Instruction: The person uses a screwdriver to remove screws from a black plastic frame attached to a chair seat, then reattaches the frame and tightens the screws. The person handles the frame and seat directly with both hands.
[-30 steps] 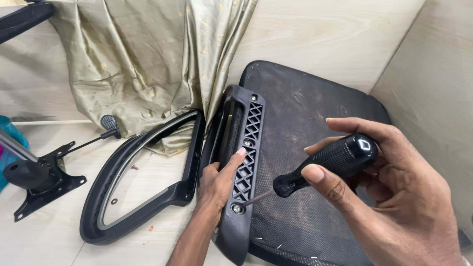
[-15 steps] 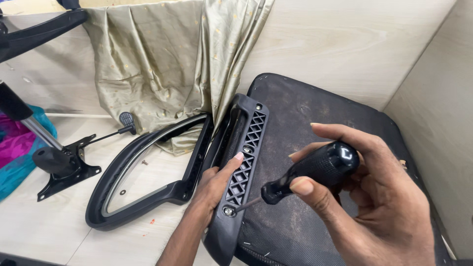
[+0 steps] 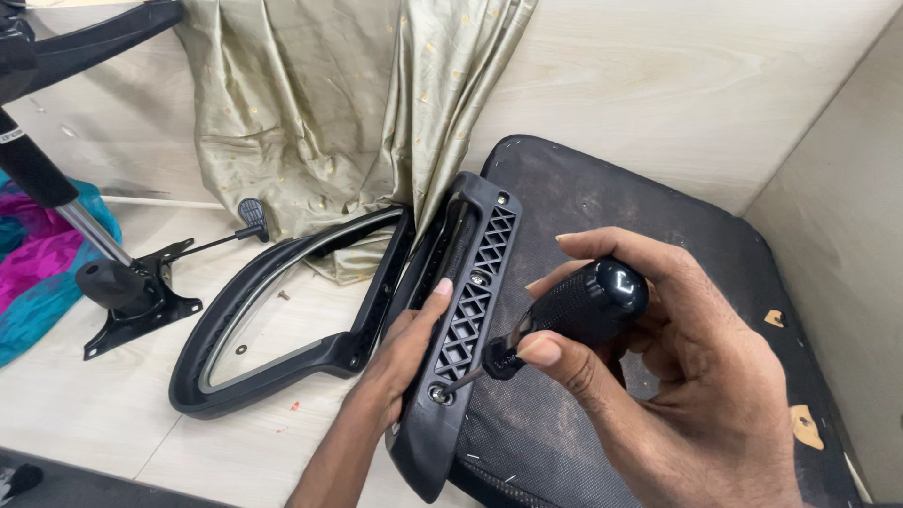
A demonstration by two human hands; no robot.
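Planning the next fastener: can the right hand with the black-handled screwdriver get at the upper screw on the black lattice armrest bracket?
Probably yes. The upper screw lies uncovered at the top of the black lattice armrest bracket. The left hand grips lower down, and the right hand holds the black-handled screwdriver at the bottom screw.

Both hands are seen bare, with no gloves, rings or watch worn. The left hand (image 3: 409,343) and its forearm are uncovered, no sleeve being shown up to the picture's lower edge. The right hand (image 3: 687,376) is likewise unsleeved; short, unpainted nails are seen on its fingers.
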